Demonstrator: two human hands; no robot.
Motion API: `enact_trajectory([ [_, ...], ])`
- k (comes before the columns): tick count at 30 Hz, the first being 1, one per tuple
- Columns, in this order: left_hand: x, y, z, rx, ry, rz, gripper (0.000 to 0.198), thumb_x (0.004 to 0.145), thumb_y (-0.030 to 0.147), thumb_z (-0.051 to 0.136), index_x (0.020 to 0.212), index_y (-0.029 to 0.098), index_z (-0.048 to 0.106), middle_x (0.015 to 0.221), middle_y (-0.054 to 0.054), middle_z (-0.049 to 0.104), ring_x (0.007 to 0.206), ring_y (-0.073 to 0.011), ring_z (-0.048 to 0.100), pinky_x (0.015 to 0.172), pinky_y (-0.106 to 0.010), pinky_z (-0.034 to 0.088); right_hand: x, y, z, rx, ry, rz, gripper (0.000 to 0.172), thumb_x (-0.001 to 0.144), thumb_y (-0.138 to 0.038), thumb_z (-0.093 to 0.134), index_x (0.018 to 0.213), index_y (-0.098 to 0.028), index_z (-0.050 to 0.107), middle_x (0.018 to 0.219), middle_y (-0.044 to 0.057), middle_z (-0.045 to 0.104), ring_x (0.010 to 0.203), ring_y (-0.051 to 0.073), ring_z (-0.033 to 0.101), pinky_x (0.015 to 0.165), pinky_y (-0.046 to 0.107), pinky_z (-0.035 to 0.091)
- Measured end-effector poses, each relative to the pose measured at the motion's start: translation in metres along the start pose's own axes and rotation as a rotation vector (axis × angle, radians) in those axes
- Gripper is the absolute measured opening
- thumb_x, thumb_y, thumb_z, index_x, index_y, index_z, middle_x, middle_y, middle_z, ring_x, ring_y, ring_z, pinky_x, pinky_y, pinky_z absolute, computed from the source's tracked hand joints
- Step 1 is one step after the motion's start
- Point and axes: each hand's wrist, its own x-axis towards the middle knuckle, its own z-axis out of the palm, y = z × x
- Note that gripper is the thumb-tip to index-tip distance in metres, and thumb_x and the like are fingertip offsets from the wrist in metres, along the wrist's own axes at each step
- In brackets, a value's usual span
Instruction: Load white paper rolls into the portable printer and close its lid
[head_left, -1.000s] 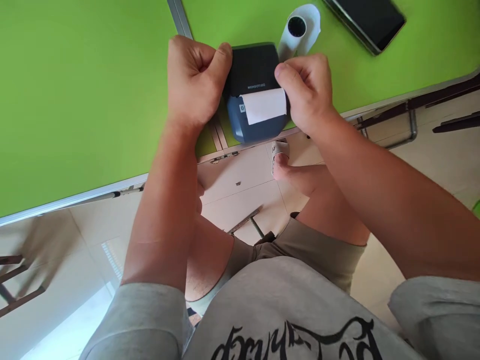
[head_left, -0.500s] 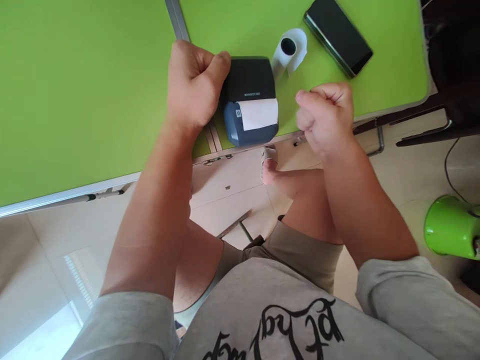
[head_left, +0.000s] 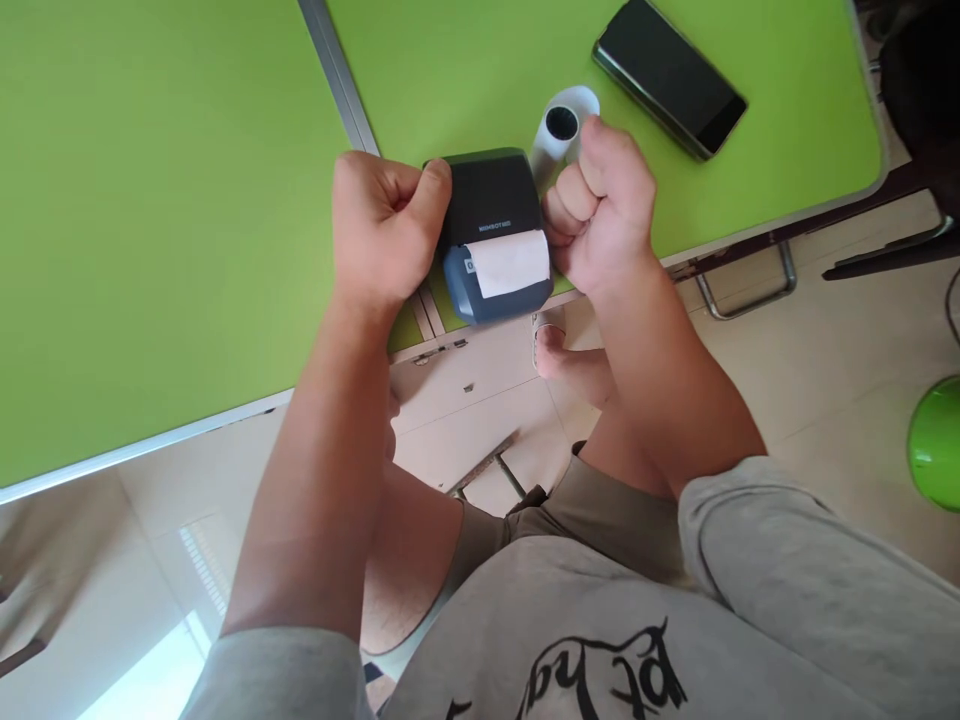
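Observation:
A small dark label printer with a blue-grey front stands near the front edge of the green table. A white paper label sticks out of its front slot. My left hand is closed at the printer's left side, thumb against the edge of its top; its fingertips are partly hidden. My right hand is curled into a fist close by the printer's right side, thumb pointing up; nothing shows in it, and whether it touches the printer I cannot tell. Just behind it stands a white roll with a dark core, partly covered.
A black phone-like device lies on the green table at the back right. A metal seam strip divides the tabletop. Below are my legs and the tiled floor. A green bucket stands at the right.
My right hand has moved left, from apart to close beside the printer's right side, and its thumb has turned up. My left hand stays at the printer. The camera view has shifted slightly.

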Motion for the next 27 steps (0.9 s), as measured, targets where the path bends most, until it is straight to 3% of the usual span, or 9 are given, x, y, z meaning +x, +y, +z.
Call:
enact_trajectory([
  [3,0.001,0.001,0.000,-0.065,0.005,-0.018,0.064,0.090,0.010,0.059,0.044,0.018,0.015,0.046,0.006,0.010,0.042,0.0013,0.008,0.040,-0.022,0.005,-0.007,-0.015,0.008,0.221,-0.004,0.044,0.092,0.063,-0.079,0.072,0.055,-0.019,0.002,0.045,-0.006,0.000,0.039,0.006,0.005,0.039,0.031,0.007],
  [7,0.002,0.004,-0.001,-0.100,0.004,-0.052,0.063,0.088,0.006,0.059,0.044,0.017,0.016,0.045,0.008,0.010,0.041,0.0030,0.008,0.039,-0.019,0.003,-0.007,-0.027,0.012,0.332,-0.001,0.103,0.097,0.055,-0.070,0.082,0.059,-0.017,0.000,0.046,-0.006,0.000,0.038,0.006,0.005,0.039,0.029,0.003],
  [10,0.002,0.006,-0.002,-0.094,0.006,-0.074,0.063,0.089,0.006,0.059,0.044,0.017,0.016,0.045,0.007,0.011,0.041,0.0026,0.009,0.038,-0.018,0.002,-0.004,-0.028,0.009,0.343,-0.016,0.153,0.097,0.055,-0.070,0.082,0.060,-0.017,0.000,0.047,-0.006,-0.001,0.038,0.006,0.006,0.039,0.027,0.005],
  [15,0.003,0.008,-0.002,-0.068,0.013,-0.077,0.061,0.089,0.009,0.059,0.044,0.016,0.017,0.045,0.007,0.012,0.041,0.0025,0.010,0.037,-0.017,0.002,0.000,-0.026,0.000,0.381,-0.064,0.222,0.087,0.072,-0.070,0.072,0.060,-0.019,0.002,0.050,-0.006,-0.002,0.040,0.008,0.006,0.039,0.027,0.008],
  [19,0.004,0.012,0.001,-0.061,0.047,-0.101,0.059,0.087,0.010,0.059,0.047,0.015,0.016,0.047,0.006,0.011,0.043,0.0022,0.009,0.038,-0.016,0.001,0.004,-0.026,-0.004,0.471,-0.016,0.230,0.078,0.081,-0.069,0.063,0.058,-0.020,0.006,0.050,-0.005,0.004,0.044,0.009,0.007,0.042,0.028,0.011],
  [27,0.004,0.016,0.003,-0.031,0.062,-0.112,0.056,0.087,0.018,0.057,0.048,0.016,0.016,0.048,0.005,0.011,0.044,0.0007,0.009,0.039,-0.019,0.000,0.007,-0.026,-0.006,0.671,-0.076,0.199,0.074,0.082,-0.071,0.058,0.055,-0.020,0.012,0.051,-0.006,0.008,0.045,0.009,0.007,0.043,0.027,0.010],
])
